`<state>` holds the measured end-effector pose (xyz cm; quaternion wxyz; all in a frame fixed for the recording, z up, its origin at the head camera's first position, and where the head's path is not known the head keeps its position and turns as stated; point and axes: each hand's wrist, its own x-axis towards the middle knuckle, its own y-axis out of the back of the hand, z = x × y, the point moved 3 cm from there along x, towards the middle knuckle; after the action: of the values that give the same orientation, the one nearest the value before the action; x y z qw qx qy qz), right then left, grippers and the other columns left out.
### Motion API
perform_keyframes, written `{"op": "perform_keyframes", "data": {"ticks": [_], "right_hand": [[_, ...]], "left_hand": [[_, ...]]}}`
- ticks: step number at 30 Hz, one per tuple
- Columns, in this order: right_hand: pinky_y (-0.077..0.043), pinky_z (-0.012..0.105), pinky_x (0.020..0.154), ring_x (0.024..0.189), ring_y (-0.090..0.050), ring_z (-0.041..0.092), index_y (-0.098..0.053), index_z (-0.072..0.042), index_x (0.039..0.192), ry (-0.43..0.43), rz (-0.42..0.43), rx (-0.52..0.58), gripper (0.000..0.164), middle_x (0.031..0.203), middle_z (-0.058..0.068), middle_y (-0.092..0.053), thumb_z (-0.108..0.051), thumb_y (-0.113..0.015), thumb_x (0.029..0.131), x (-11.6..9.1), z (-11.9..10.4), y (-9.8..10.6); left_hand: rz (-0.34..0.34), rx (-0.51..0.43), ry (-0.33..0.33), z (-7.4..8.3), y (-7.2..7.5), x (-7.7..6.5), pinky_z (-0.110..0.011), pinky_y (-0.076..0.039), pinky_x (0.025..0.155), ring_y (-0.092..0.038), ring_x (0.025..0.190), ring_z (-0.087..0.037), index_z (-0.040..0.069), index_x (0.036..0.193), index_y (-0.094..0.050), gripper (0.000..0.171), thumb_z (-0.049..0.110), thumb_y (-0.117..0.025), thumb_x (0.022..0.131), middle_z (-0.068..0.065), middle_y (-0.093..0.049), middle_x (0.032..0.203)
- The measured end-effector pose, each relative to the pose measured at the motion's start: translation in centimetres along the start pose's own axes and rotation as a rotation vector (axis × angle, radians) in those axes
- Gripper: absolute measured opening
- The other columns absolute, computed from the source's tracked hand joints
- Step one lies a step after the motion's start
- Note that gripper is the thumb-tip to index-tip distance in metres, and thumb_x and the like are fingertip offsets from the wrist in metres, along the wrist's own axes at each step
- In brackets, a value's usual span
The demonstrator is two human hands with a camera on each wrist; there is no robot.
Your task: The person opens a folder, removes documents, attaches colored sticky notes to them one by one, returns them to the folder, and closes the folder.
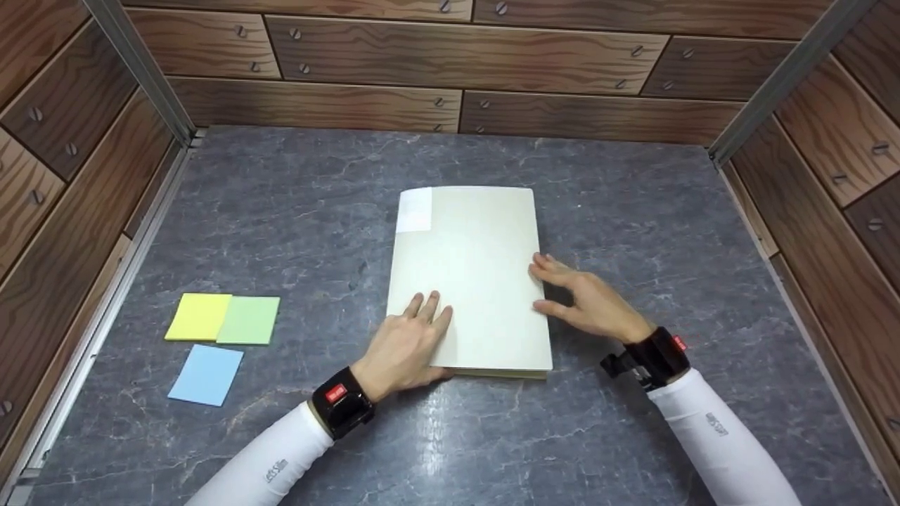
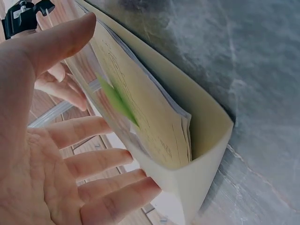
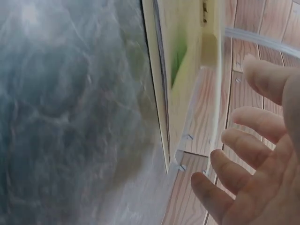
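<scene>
A cream file folder (image 1: pixel 485 267) lies on the table with its front cover down over the contents, a white label patch (image 1: pixel 415 211) at its top left. On the lower left of the cover rests my left hand (image 1: pixel 408 344), fingers extended and thumb by the bottom edge. My right hand (image 1: pixel 590 299) is at the folder's right edge, its fingertips at the cover's border and fingers loosely bent. Through the folder's open side, the left wrist view shows printed papers (image 2: pixel 140 103) and a green sticky note (image 2: pixel 117 101) standing out from the top sheet.
To the left on the grey marbled table (image 1: pixel 323 183) lie a yellow sticky note (image 1: pixel 199 316), a green one (image 1: pixel 249 320) touching it, and a blue one (image 1: pixel 206 374) nearer the front. Wood-patterned walls (image 1: pixel 450 56) with metal corner posts enclose the table.
</scene>
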<state>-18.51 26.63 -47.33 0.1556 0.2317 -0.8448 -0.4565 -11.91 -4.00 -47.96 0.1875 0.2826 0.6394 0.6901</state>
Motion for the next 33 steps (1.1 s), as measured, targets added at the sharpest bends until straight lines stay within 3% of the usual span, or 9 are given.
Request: {"op": "perform_keyframes", "data": {"ticks": [6, 9, 13, 18, 26, 33], "right_hand": [[-0.037, 0.06, 0.12, 0.153, -0.034, 0.037, -0.048, -0.008, 0.153, 0.005, -0.035, -0.069, 0.069, 0.165, 0.014, -0.035, -0.037, -0.073, 0.096, 0.0, 0.2, -1.2], [-0.037, 0.062, 0.12, 0.154, -0.034, 0.037, -0.048, -0.009, 0.153, -0.007, -0.048, -0.097, 0.068, 0.165, 0.013, -0.036, -0.037, -0.072, 0.096, 0.0, 0.4, -1.6], [-0.037, 0.062, 0.119, 0.153, -0.035, 0.036, -0.048, -0.01, 0.154, -0.014, -0.054, -0.112, 0.068, 0.165, 0.012, -0.037, -0.037, -0.072, 0.096, 0.0, 0.5, -1.8], [-0.038, 0.061, 0.119, 0.153, -0.036, 0.036, -0.048, -0.011, 0.153, -0.01, -0.051, -0.124, 0.067, 0.165, 0.012, -0.037, -0.038, -0.072, 0.097, 0.1, 0.5, -2.0], [-0.037, 0.059, 0.121, 0.153, -0.036, 0.035, -0.048, -0.01, 0.153, -0.003, -0.046, -0.113, 0.066, 0.165, 0.012, -0.037, -0.039, -0.07, 0.098, 0.2, 0.6, -2.1], [-0.035, 0.06, 0.122, 0.154, -0.035, 0.036, -0.048, -0.01, 0.153, -0.011, -0.059, -0.099, 0.066, 0.165, 0.013, -0.037, -0.039, -0.07, 0.098, 0.3, 0.7, -2.1]], "left_hand": [[-0.009, -0.001, 0.004, -0.3, 0.3, -0.2, -0.044, -0.065, 0.081, -0.06, 0.133, -0.04, 0.008, 0.143, -0.06, 0.1, 0.081, -0.07, 0.075, -0.022, -0.054, 0.152], [-0.009, -0.046, 0.01, -0.8, 0.6, 0.0, -0.05, -0.058, 0.102, -0.058, 0.136, -0.039, 0.008, 0.141, -0.06, 0.091, 0.077, -0.065, 0.082, -0.021, -0.053, 0.153], [-0.047, -0.176, 0.029, -2.1, 0.6, 0.6, -0.061, -0.034, 0.122, -0.045, 0.146, -0.041, 0.004, 0.146, -0.054, 0.087, 0.069, -0.065, 0.088, -0.024, -0.043, 0.159], [-0.094, -0.285, 0.11, -4.8, 0.4, 2.0, -0.062, -0.029, 0.124, -0.031, 0.155, -0.04, 0.001, 0.154, -0.041, 0.094, 0.069, -0.061, 0.091, -0.026, -0.027, 0.165], [-0.136, -0.329, 0.205, -9.1, -0.3, 4.7, -0.062, -0.023, 0.127, -0.02, 0.159, -0.037, 0.006, 0.162, -0.029, 0.1, 0.07, -0.061, 0.091, -0.019, -0.017, 0.17], [-0.163, -0.36, 0.219, -10.5, -1.2, 5.5, -0.061, -0.02, 0.128, -0.018, 0.16, -0.031, 0.007, 0.163, -0.025, 0.103, 0.072, -0.059, 0.091, -0.015, -0.018, 0.171]]}}
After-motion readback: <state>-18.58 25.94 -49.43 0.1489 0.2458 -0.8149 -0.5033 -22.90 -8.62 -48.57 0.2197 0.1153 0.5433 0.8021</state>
